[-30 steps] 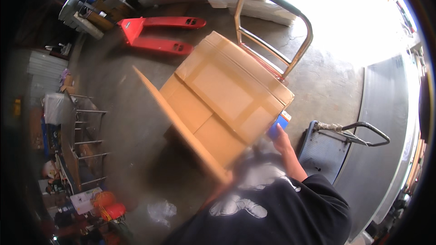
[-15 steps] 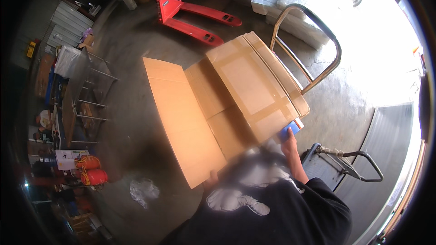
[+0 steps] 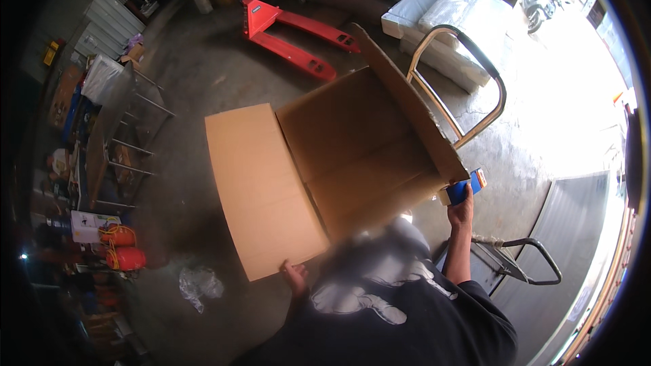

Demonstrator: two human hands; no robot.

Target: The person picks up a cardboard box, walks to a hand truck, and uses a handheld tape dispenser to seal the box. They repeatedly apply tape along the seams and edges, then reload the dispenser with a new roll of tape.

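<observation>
blue object [image 3: 458, 192] partly behind right hand [image 3: 461, 213]

The open carton [image 3: 359, 129] is matt brown corrugated cardboard, smooth across its flap [image 3: 261, 190] and rough along the cut edge; the small blue box [image 3: 461, 192] beside it has a smooth, printed finish. Toward the far edge of the concrete floor [image 3: 203, 71], dull with a faint sheen, the red pallet truck [image 3: 285, 44] is painted metal. The trolley handle [image 3: 489, 112] is polished metal tube. Crumpled plastic film [image 3: 201, 285] looks clear and glossy; the black shirt [image 3: 413, 332] is matt cloth.
</observation>
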